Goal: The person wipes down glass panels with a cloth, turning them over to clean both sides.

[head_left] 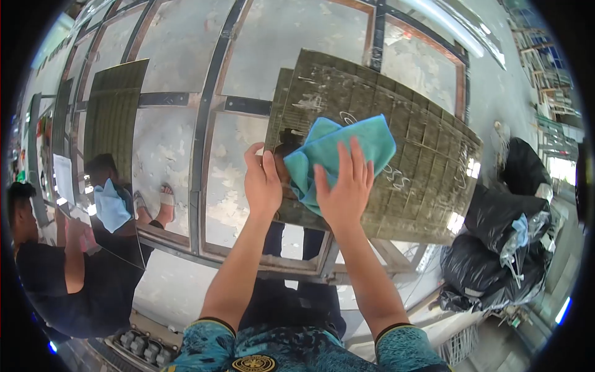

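Note:
A dark, glossy panel (427,155) with a grid pattern and white handwritten marks lies tilted on a metal frame. On its left part rests a folded teal cloth (365,139). My right hand (346,186) lies on the cloth with its fingers spread, pressing it against the panel. Just left of the cloth, my left hand (263,183) is at the panel's left edge, thumb and fingers on either side of that edge.
At the left a person in dark clothes (80,266) is beside another upright dark panel (114,111) with a light blue cloth (112,206) on it. Black plastic bags (496,248) are piled at the right. Dark metal bars (207,105) cross the frame.

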`<state>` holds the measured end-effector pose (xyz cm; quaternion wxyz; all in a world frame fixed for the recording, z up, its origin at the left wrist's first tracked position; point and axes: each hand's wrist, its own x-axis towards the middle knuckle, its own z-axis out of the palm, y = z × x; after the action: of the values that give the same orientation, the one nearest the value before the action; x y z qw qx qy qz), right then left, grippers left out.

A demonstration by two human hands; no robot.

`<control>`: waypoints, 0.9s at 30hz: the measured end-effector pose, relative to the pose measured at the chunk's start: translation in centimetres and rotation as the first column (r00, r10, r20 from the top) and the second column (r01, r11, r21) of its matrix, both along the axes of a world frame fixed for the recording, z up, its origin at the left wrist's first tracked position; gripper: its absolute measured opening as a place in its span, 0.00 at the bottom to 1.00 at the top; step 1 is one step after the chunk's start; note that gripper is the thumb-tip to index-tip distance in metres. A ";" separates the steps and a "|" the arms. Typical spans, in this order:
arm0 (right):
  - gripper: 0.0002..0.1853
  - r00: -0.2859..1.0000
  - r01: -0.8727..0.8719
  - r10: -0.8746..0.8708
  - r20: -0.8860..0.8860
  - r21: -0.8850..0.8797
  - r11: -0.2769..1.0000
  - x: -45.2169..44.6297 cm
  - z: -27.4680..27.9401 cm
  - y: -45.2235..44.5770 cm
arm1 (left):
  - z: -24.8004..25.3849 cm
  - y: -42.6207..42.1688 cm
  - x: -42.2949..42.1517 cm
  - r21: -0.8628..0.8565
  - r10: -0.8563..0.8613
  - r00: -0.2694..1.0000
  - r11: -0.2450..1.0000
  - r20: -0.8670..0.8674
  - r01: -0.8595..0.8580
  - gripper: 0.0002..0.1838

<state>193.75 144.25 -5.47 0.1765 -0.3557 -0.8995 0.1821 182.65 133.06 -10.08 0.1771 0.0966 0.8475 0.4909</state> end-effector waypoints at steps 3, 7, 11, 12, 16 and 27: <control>0.42 0.982 0.109 -0.108 0.152 -0.002 0.994 -3.9 -3.0 0.7 | 0.4 0.5 0.5 -0.193 -0.003 0.998 0.981 -0.065 -0.010 0.19; 0.39 0.913 -0.376 0.385 0.139 -0.086 0.923 -7.4 -3.7 1.8 | -0.7 0.9 0.6 -0.308 -0.037 0.991 0.952 -0.130 -0.005 0.21; 0.37 0.761 -0.645 0.634 0.137 0.059 0.762 -11.6 -4.7 8.7 | -0.3 1.2 0.6 -0.345 -0.032 0.993 0.938 -0.110 -0.008 0.22; 0.36 0.759 -0.650 0.636 0.138 0.109 0.752 -11.9 -4.9 10.7 | 0.0 1.4 0.6 -0.362 -0.025 0.996 0.932 -0.081 -0.006 0.22; 0.39 0.897 -0.391 0.344 0.278 0.135 0.911 -6.3 -4.1 21.0 | -0.1 1.5 0.7 -0.353 0.012 1.000 0.935 -0.026 -0.020 0.23; 0.39 0.917 0.022 -0.099 0.387 0.198 0.980 -3.3 -5.4 16.6 | 1.4 2.5 0.6 -0.419 0.054 0.997 0.908 0.059 -0.024 0.22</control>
<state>190.41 160.81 -10.82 0.0300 -0.3945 -0.9183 0.0146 183.25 135.53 -8.67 0.2133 0.0223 0.9280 0.3047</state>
